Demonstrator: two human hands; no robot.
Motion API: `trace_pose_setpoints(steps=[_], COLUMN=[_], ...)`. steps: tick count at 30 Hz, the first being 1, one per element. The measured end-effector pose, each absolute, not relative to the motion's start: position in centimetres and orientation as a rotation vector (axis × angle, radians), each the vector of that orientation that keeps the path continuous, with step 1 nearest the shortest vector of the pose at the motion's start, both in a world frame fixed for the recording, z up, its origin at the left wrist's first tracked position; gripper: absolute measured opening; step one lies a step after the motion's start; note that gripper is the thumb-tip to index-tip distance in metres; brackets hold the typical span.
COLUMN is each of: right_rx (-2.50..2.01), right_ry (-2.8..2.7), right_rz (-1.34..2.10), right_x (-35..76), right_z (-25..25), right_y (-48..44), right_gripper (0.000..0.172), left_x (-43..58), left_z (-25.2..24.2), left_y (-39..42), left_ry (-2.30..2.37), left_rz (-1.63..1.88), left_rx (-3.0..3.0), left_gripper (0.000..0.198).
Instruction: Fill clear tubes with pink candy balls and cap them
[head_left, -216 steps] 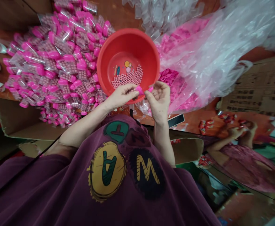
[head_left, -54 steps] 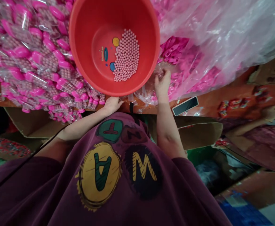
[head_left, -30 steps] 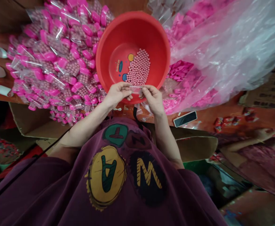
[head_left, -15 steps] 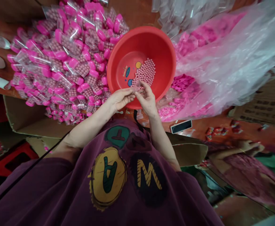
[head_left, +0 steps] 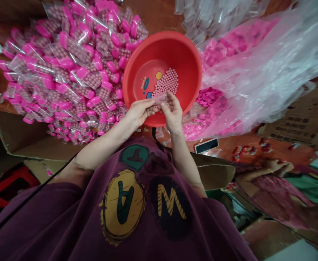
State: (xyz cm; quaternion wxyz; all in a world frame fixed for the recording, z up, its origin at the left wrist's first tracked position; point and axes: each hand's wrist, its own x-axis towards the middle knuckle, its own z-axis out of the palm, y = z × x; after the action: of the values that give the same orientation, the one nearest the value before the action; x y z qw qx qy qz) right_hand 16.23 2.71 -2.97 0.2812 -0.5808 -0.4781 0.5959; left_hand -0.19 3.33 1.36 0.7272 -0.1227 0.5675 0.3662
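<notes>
Over the near side of a red basin (head_left: 186, 83), a small clear plastic tube (head_left: 160, 98) lies between my two hands. My left hand (head_left: 141, 111) pinches its left end between thumb and fingers. The fingers of my right hand (head_left: 173, 113) are closed about the right end. The tube is held roughly level, and whether beads are inside it I cannot make out. Pink beads (head_left: 168, 80) lie in a loose patch on the basin floor, just beyond the tube.
Left of the basin is a big heap of bead-filled clear bottles with pink caps (head_left: 74, 69). Empty clear tubes (head_left: 199, 18) lie at the back. On the right are a plastic bag of pink parts (head_left: 237, 43), a phone (head_left: 206, 146) and a co-worker's hands (head_left: 280, 166).
The tube has come into fuller view, extended sideways between my hands. My right hand has shifted slightly right and its fingers have moved to the tube's right end.
</notes>
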Motion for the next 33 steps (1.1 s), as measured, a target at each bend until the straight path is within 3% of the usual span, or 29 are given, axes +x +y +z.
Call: trace_pose_setpoints(steps=[7, 11, 13, 16, 20, 27, 33], right_rx=[-1.462, -1.55, -1.669, -1.834, -1.791, -1.555, -1.295], right_ry=[-1.245, -1.44, -1.77, -2.315, -2.562, -3.034, -2.439], right_rz=[1.77, 1.799, 1.632, 1.136, 0.858, 1.117, 1.646], right_x=[15.9, 16.4, 17.1, 18.4, 19.1, 14.9, 11.7], right_z=[-3.8, -6.1, -7.5, -9.8, -11.7, -8.5, -7.9], right_y=[2.5, 4.8, 7.3, 11.9, 14.9, 8.1, 4.9], right_gripper=[0.073, 0.068, 0.06, 0.043, 0.058, 0.052, 0.053], left_x=[-0.3, -0.1, -0.9, -3.3, -6.3, -5.5, -7.5], left_z=[0.8, 1.7, 2.2, 1.8, -1.3, -4.0, -4.4], left_y=[3.1, 2.5, 1.8, 0.1, -2.0, -2.2, -0.9], left_ry=[1.141, 1.289, 1.498, 1.906, 2.129, 1.908, 1.947], left_rz=[0.75, 0.706, 0.762, 0.886, 0.88, 0.989, 1.017], left_rx=[-0.437, -0.233, 0.054, 0.617, 0.909, 0.7, 0.847], left_gripper=[0.021, 0.019, 0.014, 0.035, 0.063, 0.058, 0.055])
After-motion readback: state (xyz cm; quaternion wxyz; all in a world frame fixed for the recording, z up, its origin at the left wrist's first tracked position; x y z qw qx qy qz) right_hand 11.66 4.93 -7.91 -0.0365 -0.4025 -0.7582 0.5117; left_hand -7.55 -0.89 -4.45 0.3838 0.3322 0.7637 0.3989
